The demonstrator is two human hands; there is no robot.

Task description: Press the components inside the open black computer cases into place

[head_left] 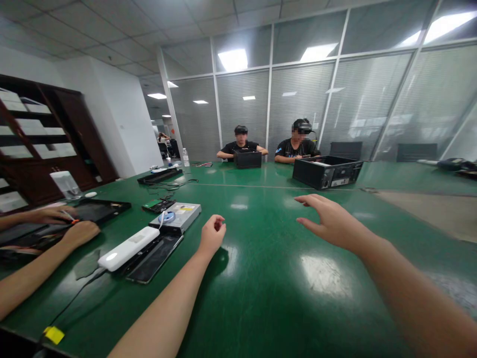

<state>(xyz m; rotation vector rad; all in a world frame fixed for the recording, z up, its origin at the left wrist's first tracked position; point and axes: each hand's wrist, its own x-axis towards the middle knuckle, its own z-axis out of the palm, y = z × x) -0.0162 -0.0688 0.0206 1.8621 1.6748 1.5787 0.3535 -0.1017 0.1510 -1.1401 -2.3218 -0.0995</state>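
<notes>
My left hand [213, 234] hovers over the green table [257, 278], its fingers curled in toward the thumb and nothing visible in them. My right hand [328, 219] is raised over the table to the right, thumb apart from the stretched fingers, holding nothing. Left of my left hand lies a silver metal drive [190, 213] with a blue ring-shaped item [166, 217] on top. Beside it are a white power strip [128, 248] and a dark flat panel [156, 261]. A green circuit board [152, 204] sits behind the drive.
At far left, another person's hands [80, 234] work at a black casing [108, 211]. Two people sit across the table, near a black box [248, 159] and an open computer case [328, 172]. Cables [175, 185] and a black tray [160, 176] lie at the back left.
</notes>
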